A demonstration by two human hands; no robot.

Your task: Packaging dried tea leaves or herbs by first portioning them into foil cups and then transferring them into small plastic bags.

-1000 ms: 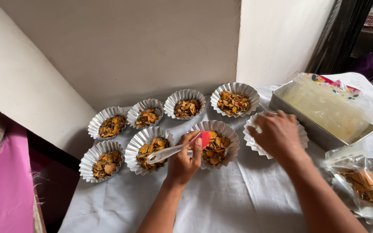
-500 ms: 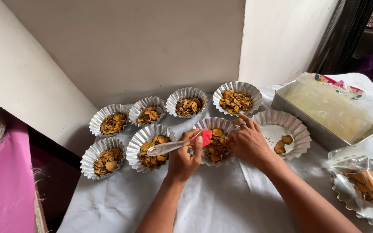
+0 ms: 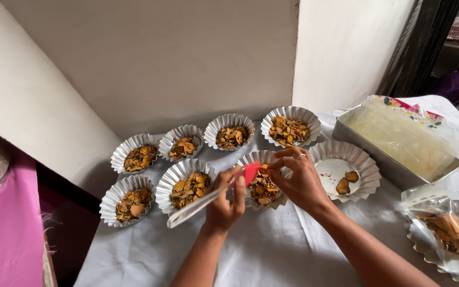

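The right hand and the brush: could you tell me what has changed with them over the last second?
The right hand left the nearly empty foil cup, uncovering it, and came across to the filled cup, its fingers now at the brush head. The left hand tipped the brush, handle swinging down-left. The other filled cups and the metal tray stayed put.

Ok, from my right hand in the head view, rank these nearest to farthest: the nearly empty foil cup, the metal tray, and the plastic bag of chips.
1. Nearly empty foil cup: just right of the right hand, beside it.
2. Metal tray: farther right and toward the wall, past that cup.
3. Plastic bag of chips: far right, at the table's near edge.
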